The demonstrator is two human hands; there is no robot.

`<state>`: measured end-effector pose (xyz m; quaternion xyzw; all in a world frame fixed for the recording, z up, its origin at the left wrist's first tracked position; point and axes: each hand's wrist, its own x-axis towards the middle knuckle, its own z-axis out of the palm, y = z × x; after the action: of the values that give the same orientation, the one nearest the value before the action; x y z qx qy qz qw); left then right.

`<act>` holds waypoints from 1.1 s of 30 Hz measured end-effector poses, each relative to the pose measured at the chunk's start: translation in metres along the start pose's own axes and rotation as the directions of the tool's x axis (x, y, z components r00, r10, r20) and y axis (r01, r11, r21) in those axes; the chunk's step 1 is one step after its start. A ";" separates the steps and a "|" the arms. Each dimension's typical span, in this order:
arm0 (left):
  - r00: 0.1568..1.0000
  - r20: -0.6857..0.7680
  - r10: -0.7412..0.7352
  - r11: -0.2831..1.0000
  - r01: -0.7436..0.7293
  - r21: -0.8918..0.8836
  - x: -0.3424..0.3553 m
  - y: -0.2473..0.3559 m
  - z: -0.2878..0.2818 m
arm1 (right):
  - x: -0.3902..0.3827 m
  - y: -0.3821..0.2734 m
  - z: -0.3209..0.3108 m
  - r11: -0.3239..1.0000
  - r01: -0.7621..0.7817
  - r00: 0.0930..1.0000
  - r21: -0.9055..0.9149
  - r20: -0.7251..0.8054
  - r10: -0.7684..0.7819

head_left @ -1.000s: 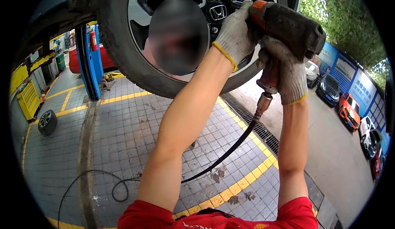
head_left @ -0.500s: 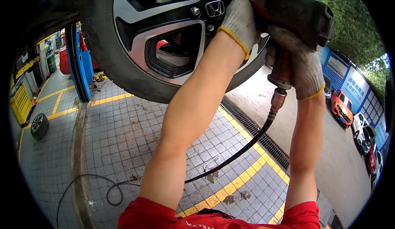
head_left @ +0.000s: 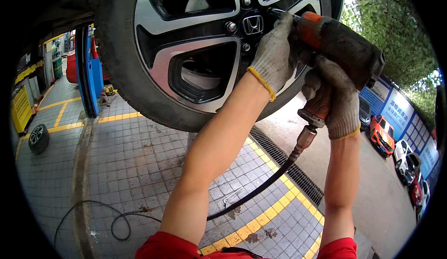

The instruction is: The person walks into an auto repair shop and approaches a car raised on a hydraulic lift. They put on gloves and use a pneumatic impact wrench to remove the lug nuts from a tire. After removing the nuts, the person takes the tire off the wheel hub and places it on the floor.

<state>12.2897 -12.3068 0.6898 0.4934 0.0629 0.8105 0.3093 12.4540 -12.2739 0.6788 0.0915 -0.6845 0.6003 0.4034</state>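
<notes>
Grey-tiled floor (head_left: 125, 156) below, the white-gloved left hand (head_left: 274, 56) and right hand (head_left: 342, 94) clamp a black-and-orange air wrench (head_left: 342, 45) at a silver-and-black wheel (head_left: 253, 25); wrenching seems underway, next needing steady alignment.

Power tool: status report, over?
Right hand gripping power tool; left hand at its front. Pointed at wheel. Hose hanging below, apparently out of the way.

Gloved hands (head_left: 274, 56) gripping impact wrench (head_left: 344, 46), tip (head_left: 281, 12) at car wheel (head_left: 209, 34), black hose (head_left: 268, 182) below
</notes>
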 end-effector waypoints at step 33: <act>0.999 -0.032 0.000 0.994 -0.004 -0.111 -0.060 0.033 0.037 | -0.053 0.002 0.021 0.958 0.010 0.994 -0.286 0.106 0.021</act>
<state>12.3256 -12.3747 0.6760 0.4625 0.0224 0.8209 0.3343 12.4786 -12.3113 0.6436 0.0628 -0.7852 0.4903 0.3730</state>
